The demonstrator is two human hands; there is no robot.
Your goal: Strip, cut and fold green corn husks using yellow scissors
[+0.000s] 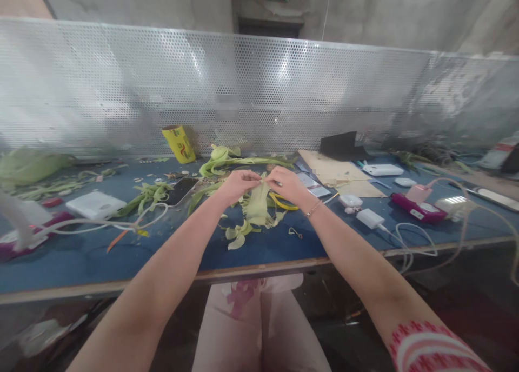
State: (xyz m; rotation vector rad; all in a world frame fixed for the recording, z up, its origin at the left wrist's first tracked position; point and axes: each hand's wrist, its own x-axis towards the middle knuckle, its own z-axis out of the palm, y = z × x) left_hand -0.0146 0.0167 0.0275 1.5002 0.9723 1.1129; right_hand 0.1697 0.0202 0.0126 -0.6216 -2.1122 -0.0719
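My left hand and my right hand meet above the middle of the blue table, both with fingers pinched together. Between them a pale green, leaf-like strip, resembling corn husk, hangs from the fingertips at its upper end. Its lower part reaches a curled pale green piece lying on the table. Just under my right hand, a yellow loop shows in part; the rest is hidden. Behind my hands lies a bundle of green leaf-like strips. The fingertips cover the exact spot being pinched.
A yellow cardboard tube stands by the perforated metal screen. Left are a phone, a white box and cables. To the right are brown paper sheets, a white charger with its cord, and a purple power strip.
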